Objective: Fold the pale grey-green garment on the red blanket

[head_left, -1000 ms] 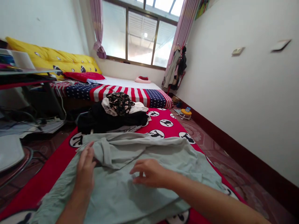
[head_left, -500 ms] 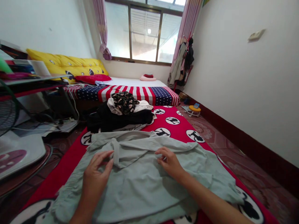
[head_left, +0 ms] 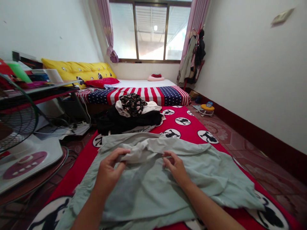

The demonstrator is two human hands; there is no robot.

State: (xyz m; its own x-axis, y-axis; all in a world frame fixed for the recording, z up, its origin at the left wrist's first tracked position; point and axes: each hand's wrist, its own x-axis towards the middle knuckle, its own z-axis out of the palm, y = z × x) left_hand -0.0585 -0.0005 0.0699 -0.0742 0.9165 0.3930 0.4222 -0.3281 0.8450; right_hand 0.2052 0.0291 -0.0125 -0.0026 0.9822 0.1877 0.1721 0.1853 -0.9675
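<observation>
Hands, two, left hand (head_left: 109, 171) pinching bunched fold of one soft pale green cotton garment (head_left: 153, 188), right hand (head_left: 175, 166) gripping same fold, garment flat on red patterned mat (head_left: 192, 126), one dark clothes pile (head_left: 130, 116) behind.

I see the grey-green garment (head_left: 148, 188) is soft matt cloth, wrinkled; the red printed mat (head_left: 192, 124) under it looks smooth.

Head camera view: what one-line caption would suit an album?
Both hands, left hand and right hand, pinch a pale green garment spread on a red blanket.
</observation>
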